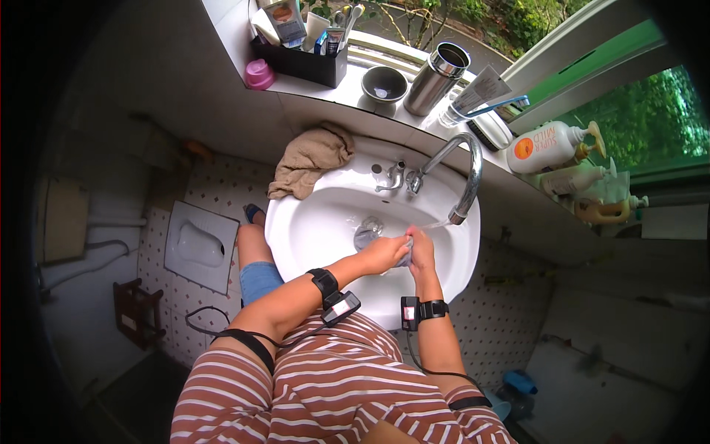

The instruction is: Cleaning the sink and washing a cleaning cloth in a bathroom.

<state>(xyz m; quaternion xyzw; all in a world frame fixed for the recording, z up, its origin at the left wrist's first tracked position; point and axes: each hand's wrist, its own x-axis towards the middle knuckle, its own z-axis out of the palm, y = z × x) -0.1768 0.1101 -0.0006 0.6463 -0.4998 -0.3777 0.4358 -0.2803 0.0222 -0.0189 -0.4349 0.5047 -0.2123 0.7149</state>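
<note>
Over the white sink (pixel 303 240), left hand (pixel 383 254) and right hand (pixel 421 253) press together, both grips closed on bunched grey cloth (pixel 404 259), four o'clock of basin centre! Water streams from the chrome tap (pixel 473 177) at two; brown towel (pixel 314 157) draped at eleven.

Orange lettering (pixel 545 138) on white pump bottle (pixel 548 149)

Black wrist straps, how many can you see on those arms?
2. One strap goes round the arm near the left hand; the other strap is near the right hand.
</note>
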